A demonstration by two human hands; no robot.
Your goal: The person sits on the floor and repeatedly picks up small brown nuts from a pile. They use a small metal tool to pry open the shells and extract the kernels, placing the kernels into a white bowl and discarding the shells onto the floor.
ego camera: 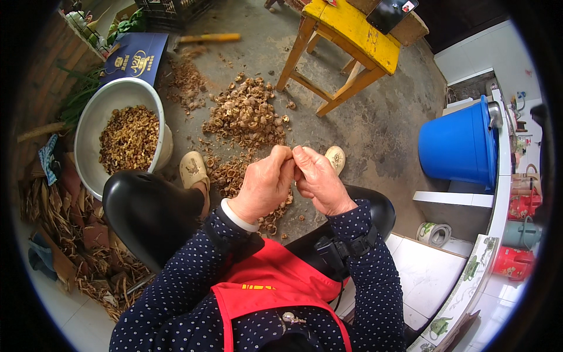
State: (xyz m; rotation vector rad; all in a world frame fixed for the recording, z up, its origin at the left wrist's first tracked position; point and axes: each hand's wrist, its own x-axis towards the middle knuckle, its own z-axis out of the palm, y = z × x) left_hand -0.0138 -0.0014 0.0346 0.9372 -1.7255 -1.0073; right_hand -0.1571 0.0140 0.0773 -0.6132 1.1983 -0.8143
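My left hand point(266, 182) and my right hand point(319, 176) meet above the floor in front of me, fingers curled and fingertips together. Whatever may be between them is hidden by the fingers. Beneath and beyond them, cracked walnut shells point(246, 112) lie heaped on the concrete floor. A nearer pile of shell pieces point(228, 178) spreads partly under my left hand. Left of my knee, a large pale basin point(90, 145) holds many shelled walnut kernels point(129, 138).
A yellow wooden stool point(352, 31) stands ahead with a phone point(391, 15) on it. A yellow-handled tool point(209, 38) lies beyond the shells. To the right is a blue bucket point(453, 141). Dry husks point(105, 264) and a blue printed board point(136, 57) are at left.
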